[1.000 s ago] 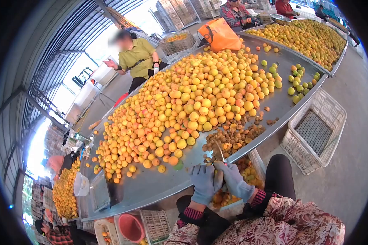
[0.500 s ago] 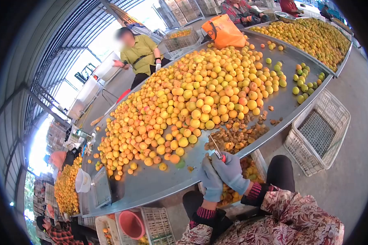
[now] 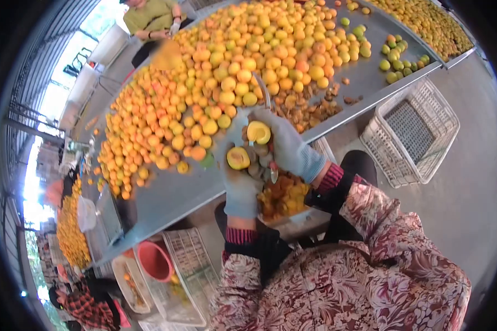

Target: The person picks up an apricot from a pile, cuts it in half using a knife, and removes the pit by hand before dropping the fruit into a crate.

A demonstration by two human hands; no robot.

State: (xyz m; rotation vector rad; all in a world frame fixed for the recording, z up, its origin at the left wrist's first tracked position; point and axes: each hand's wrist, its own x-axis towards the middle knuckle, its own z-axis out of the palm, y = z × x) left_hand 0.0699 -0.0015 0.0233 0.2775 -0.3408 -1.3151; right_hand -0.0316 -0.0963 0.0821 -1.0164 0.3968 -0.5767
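Both hands wear grey gloves and are raised side by side over the near edge of the metal table. My left hand point(image 3: 242, 179) is closed on one cut fruit half point(image 3: 238, 158), its yellow inner face turned up. In my right hand point(image 3: 287, 144) is another fruit half point(image 3: 258, 132) with a hollow in its middle. A curved blade point(image 3: 262, 90) sticks up past the right fingers. Below the hands is a container of orange fruit pieces point(image 3: 286, 196).
The metal table point(image 3: 165, 201) bears a large heap of orange fruit point(image 3: 204, 105), with brown scraps near its edge. Greenish fruit lies at the right. A white crate point(image 3: 417, 132) stands on the floor, a red bucket point(image 3: 154, 261) at lower left. A person point(image 3: 152, 19) sits across the table.
The view has tilted down. My hands, earlier close together with the blade between them, are now slightly apart, each showing an opened fruit half.
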